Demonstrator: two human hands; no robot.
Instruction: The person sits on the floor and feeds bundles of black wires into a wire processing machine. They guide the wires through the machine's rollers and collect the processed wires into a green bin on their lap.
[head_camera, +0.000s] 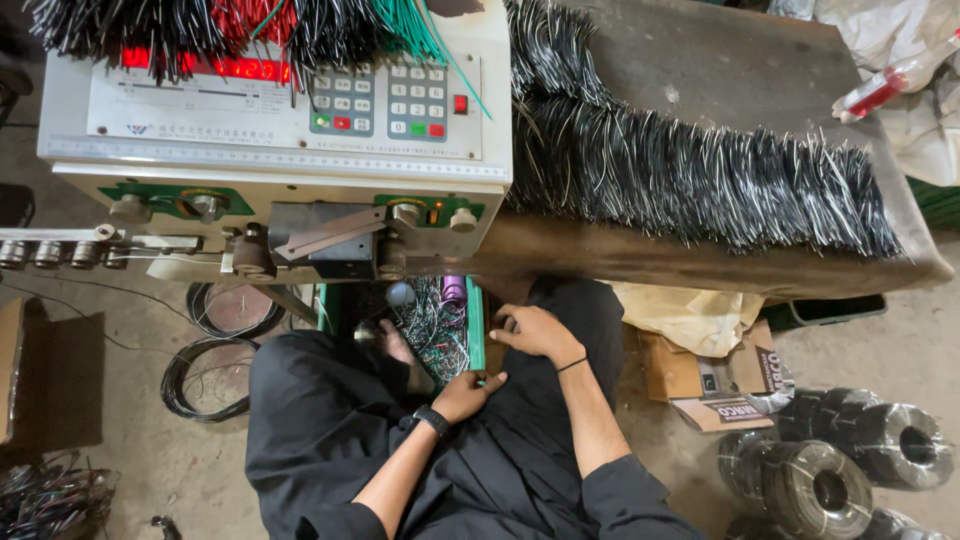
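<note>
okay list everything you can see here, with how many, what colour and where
machine: one, cream with keypads, top left
cut wires: many, black and white, on the bench at right
green bin: one, holding wire scraps, under the machine
wire coils: several, black, floor at bottom right
cardboard box: one, brown, floor at right
bottle: one, clear with red, top right
left hand: at the bin's near edge, black watch on wrist
right hand: beside the bin, black band on wrist

A wiring workshop: a keypad wire-cutting machine, heaped cut black wires, wire coils on bare concrete floor.
</note>
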